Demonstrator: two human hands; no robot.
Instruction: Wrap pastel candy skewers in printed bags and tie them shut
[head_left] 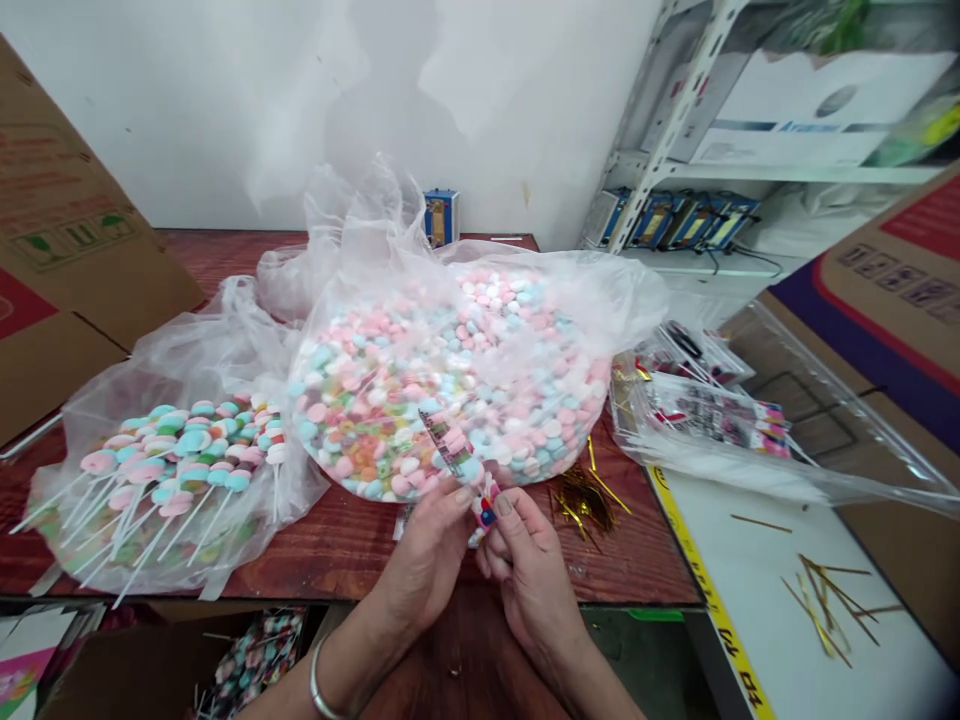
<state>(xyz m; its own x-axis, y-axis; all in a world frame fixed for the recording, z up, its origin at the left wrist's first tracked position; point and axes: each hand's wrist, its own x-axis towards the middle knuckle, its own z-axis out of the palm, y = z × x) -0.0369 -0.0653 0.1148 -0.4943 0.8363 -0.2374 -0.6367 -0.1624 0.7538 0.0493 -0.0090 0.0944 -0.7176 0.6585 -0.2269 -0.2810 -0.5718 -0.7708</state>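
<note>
In front of the big bag, my left hand (429, 548) is closed on a narrow printed plastic candy bag (452, 446) with pink and blue pieces showing in its upper part. The thumb and fingers of my right hand (531, 550) pinch the colourful lower end of the same small bag. Behind both hands lies a large clear plastic bag (420, 350) full of pastel pink, blue and white candies. Lollipops (180, 450) in pastel layers rest on a second plastic sheet at the left, their white sticks pointing toward me.
Gold twist ties (586, 503) lie right of my hands, and more gold ties (829, 600) sit on the white surface. Flat printed bags (712, 410) are stacked at the right. Cardboard boxes (82, 230) flank the table (630, 560). Below the edge, an open box holds wrapped lollipops (259, 660).
</note>
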